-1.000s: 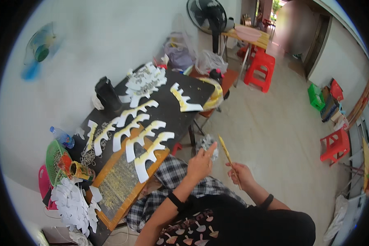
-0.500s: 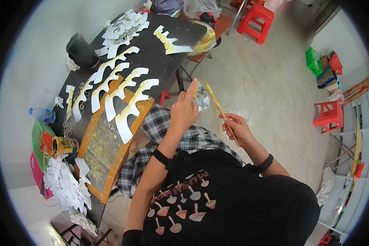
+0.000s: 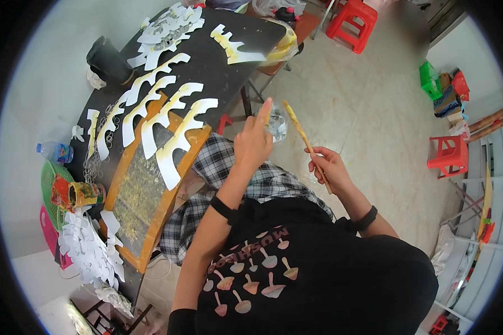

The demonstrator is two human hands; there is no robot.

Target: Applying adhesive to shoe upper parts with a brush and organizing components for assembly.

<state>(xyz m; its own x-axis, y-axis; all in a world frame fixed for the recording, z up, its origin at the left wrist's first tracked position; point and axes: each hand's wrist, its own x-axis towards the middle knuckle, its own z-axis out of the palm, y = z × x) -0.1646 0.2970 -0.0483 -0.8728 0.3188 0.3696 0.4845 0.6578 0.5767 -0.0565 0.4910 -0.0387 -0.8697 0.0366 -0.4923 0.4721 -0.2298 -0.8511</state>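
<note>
Right hand [image 3: 327,166] gripped a stick [image 3: 302,134]; left hand [image 3: 251,146], unclear. Cutouts [image 3: 165,156] at ten o'clock looked coated, pile [image 3: 84,245] at eight bare.

Illumination: soft, moderately bright, evenly spread. Floor [image 3: 380,128]: pale, carried a faint sheen. White cut-outs [image 3: 89,248]: brightest items, surface detail partly washed out. Counter [image 3: 221,78] and shirt [image 3: 341,268]: dark, the folds of the latter low in contrast. Wooden stick [image 3: 302,131]: outline fairly crisp. Smudged patch [image 3: 411,28], upper right: heavily blurred, detail lost. Edges: fisheye, with black corners and bluish fringing; white rack [image 3: 483,244] appeared bowed, its contents soft.
</note>
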